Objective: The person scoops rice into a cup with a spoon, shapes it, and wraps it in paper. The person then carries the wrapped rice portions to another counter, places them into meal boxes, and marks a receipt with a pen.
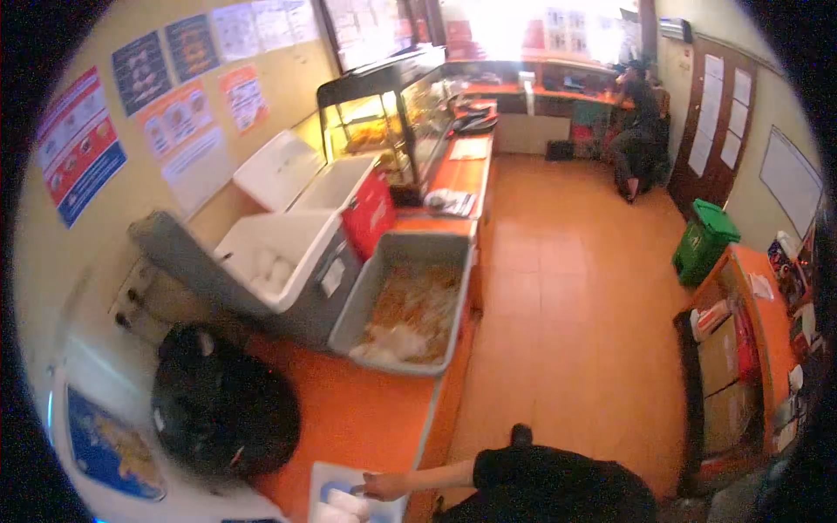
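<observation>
My left hand (381, 485) reaches out to the left from a short black sleeve, over a white tray or tub (351, 473) at the bottom edge. Its fingers look closed beside a blue curved item (334, 485); what they grip is too small to make out. White rounded items (347, 504) lie right below the fingers, partly cut off by the frame. My right hand is out of view.
A grey bin with brown and whitish contents (462, 305), an open cooler (327, 292) and a black rounded object (218, 410) stand on the orange counter (366, 401). Beyond are a glass display case (410, 131), a green bin (697, 248) and another person (641, 113).
</observation>
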The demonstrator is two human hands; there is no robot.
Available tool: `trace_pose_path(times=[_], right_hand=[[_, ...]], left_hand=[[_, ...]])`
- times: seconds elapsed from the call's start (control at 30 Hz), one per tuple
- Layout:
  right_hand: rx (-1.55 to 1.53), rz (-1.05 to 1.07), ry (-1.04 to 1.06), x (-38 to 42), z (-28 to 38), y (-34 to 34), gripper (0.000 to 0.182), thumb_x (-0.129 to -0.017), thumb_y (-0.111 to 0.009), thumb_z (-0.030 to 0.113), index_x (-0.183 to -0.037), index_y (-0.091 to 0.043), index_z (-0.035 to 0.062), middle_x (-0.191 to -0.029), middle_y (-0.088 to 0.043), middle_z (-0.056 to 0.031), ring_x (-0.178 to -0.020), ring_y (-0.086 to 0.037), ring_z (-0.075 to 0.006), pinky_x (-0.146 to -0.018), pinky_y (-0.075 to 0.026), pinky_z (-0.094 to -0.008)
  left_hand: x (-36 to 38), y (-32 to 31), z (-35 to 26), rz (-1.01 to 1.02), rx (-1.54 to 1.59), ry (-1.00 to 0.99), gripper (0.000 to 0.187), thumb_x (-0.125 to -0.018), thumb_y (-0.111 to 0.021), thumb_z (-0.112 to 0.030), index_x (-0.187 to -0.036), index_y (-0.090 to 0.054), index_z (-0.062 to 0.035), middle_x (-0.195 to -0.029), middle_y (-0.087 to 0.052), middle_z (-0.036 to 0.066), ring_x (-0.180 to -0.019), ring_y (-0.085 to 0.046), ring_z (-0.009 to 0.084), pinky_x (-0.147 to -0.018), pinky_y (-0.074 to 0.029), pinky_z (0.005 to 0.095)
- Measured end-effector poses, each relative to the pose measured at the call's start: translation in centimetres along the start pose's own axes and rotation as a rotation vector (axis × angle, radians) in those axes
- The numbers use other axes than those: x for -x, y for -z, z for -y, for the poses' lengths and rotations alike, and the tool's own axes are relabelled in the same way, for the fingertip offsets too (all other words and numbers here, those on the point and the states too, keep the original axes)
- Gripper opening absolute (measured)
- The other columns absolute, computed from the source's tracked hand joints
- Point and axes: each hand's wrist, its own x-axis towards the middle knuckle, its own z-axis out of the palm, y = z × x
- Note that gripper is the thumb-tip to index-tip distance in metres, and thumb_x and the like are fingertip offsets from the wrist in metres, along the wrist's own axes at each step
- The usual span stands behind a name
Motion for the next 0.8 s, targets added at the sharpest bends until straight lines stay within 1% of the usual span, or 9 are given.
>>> trace_pose_path(times=[0.07, 0.13, 0.2, 0.3, 0.4, 0.43, 0.53, 0.73, 0.8], right_hand=[[-0.079, -0.196, 0.073, 6.1, -3.4, 5.6, 0.028, -0.094, -0.043, 0.018, -0.121, -0.047, 0.0109, -0.101, -0.05, -0.0214, -0.089, -0.053, -0.0363, -0.076, -0.043, -0.0467], [-0.287, -0.13, -0.236, 14.1, -2.5, 16.8, 0.027, -0.095, -0.044, 0.021, -0.118, -0.05, 0.008, -0.104, -0.051, -0.0205, -0.096, -0.052, -0.0316, -0.078, -0.043, -0.0434], [-0.354, -0.593, -0.509, 22.9, 1.3, 26.7, 0.033, -0.095, -0.045, 0.028, -0.116, -0.051, 0.0037, -0.106, -0.054, -0.0168, -0.092, -0.054, -0.0272, -0.08, -0.044, -0.0394], [-0.328, -0.866, -0.391, 32.2, 3.4, 37.1, 0.047, -0.094, -0.045, 0.042, -0.127, -0.043, 0.0091, -0.103, -0.053, -0.0196, -0.1, -0.055, -0.0356, -0.09, -0.044, -0.0444], [-0.186, -0.836, -0.491, 37.5, 4.2, 43.3, 0.053, -0.092, -0.047, 0.047, -0.131, -0.041, 0.0111, -0.115, -0.046, -0.0198, -0.093, -0.056, -0.0301, -0.081, -0.047, -0.0414], [-0.212, -0.754, -0.667, 38.8, 2.5, 44.3, 0.067, -0.086, -0.052, 0.055, -0.136, -0.034, 0.0134, -0.118, -0.041, -0.0243, -0.104, -0.054, -0.034, -0.083, -0.047, -0.0435], [-0.034, -0.716, -0.914, 43.3, -7.7, 45.8, 0.082, -0.078, -0.059, 0.063, -0.136, -0.032, 0.0122, -0.118, -0.043, -0.025, -0.103, -0.055, -0.0362, -0.086, -0.047, -0.045], [-0.299, -0.807, -0.983, 54.8, -27.0, 56.4, 0.096, -0.065, -0.067, 0.069, -0.127, -0.04, 0.0017, -0.11, -0.055, -0.0255, -0.101, -0.058, -0.0363, -0.087, -0.046, -0.0433], [-0.468, -0.785, -0.934, 57.9, -27.0, 66.2, 0.088, -0.066, -0.073, 0.06, -0.122, -0.043, -0.0012, -0.106, -0.06, -0.0214, -0.099, -0.059, -0.0318, -0.084, -0.048, -0.0395]], left_hand=[[-1.5, -4.6, 4.2, 0.066, 0.014, 0.048, 0.064, -0.083, -0.049, -0.059, -0.124, -0.043, -0.0094, -0.118, -0.05, 0.014, -0.101, -0.054, 0.0302, -0.08, -0.051, 0.0424], [-2.7, -9.8, 9.2, 0.137, 0.035, 0.122, 0.066, -0.082, -0.05, -0.06, -0.124, -0.042, -0.0091, -0.119, -0.05, 0.014, -0.101, -0.054, 0.0308, -0.08, -0.051, 0.0429], [-4.1, -15.8, 15.0, 0.197, 0.046, 0.229, 0.068, -0.081, -0.05, -0.062, -0.124, -0.042, -0.0089, -0.119, -0.049, 0.014, -0.101, -0.054, 0.0314, -0.08, -0.051, 0.0434], [-5.8, -25.0, 24.2, 0.305, 0.09, 0.461, 0.072, -0.08, -0.051, -0.064, -0.124, -0.042, -0.0084, -0.119, -0.049, 0.015, -0.101, -0.054, 0.0323, -0.08, -0.052, 0.0442], [-7.5, -33.5, 33.9, 0.371, 0.213, 0.854, 0.075, -0.079, -0.051, -0.066, -0.125, -0.042, -0.008, -0.12, -0.048, 0.016, -0.101, -0.054, 0.0332, -0.08, -0.052, 0.045], [-7.7, -35.6, 37.0, 0.42, 0.045, 0.79, 0.075, -0.079, -0.051, -0.066, -0.126, -0.042, -0.0081, -0.123, -0.047, 0.016, -0.104, -0.053, 0.0337, -0.082, -0.051, 0.0459], [-10.3, -42.8, 45.9, 0.502, -0.299, 0.736, 0.071, -0.082, -0.047, -0.064, -0.124, -0.044, -0.007, -0.122, -0.048, 0.016, -0.104, -0.054, 0.033, -0.084, -0.051, 0.0462], [-21.1, -57.8, 62.0, 0.58, -0.607, 0.778, 0.062, -0.088, -0.039, -0.057, -0.117, -0.052, -0.0032, -0.108, -0.058, 0.013, -0.097, -0.059, 0.0295, -0.081, -0.052, 0.0441], [-24.0, -64.4, 66.2, 0.622, -0.701, 0.788, 0.061, -0.09, -0.036, -0.054, -0.115, -0.055, -0.0019, -0.103, -0.061, 0.012, -0.095, -0.06, 0.0283, -0.08, -0.053, 0.0434]])
